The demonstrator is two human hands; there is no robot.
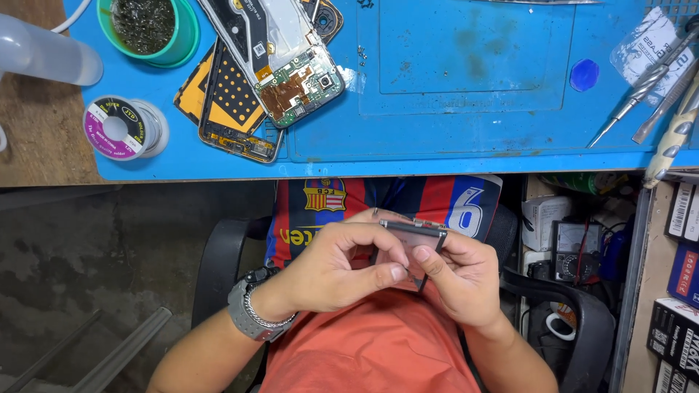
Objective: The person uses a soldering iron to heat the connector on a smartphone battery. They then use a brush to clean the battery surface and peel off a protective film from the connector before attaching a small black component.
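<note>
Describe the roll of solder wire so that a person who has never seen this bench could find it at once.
Start at the blue work mat that covers the bench top and go to its lower left corner. There, below the green round pot and left of the opened phone parts, lies the solder spool. It alone is a small reel with a purple and black round label.

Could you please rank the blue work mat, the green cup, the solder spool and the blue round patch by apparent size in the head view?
1. blue work mat
2. green cup and solder spool: look alike, no ranking
3. blue round patch
</note>
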